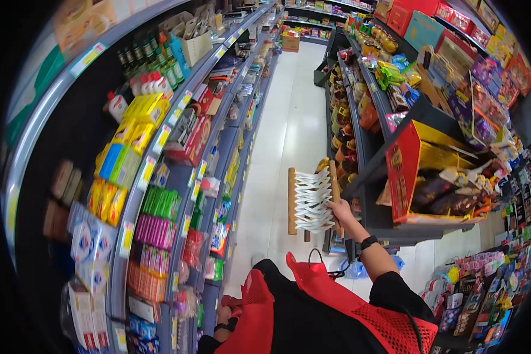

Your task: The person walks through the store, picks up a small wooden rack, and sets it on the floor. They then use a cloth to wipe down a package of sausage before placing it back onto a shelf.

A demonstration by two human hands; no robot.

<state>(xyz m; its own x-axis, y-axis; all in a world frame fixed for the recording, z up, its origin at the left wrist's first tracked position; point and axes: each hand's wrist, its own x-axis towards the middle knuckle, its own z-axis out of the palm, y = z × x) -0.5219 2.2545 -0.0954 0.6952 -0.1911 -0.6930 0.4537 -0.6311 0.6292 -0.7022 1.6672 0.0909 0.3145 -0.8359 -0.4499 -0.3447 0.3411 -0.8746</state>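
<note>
My right hand (340,209) is closed around the wooden side of a folding stool (314,202), which has white straps laced between two brown wooden bars. The stool hangs over the aisle floor, with one bar near the shelf on the right. A black watch (369,242) is on my right wrist. Low at the bottom, my left hand (223,315) is partly hidden beside my red vest (256,310), close to the left shelf. Red material shows by it, and I cannot tell whether its fingers hold that.
On the left run long shelves (159,141) with soap, boxes and bottles. Packaged snacks fill the right-hand shelf (360,76), with a red display box (402,171) at its near end. The pale tiled aisle floor (277,130) leads to a cardboard box (290,43). Blue-tinted bottles (355,270) stand low ahead.
</note>
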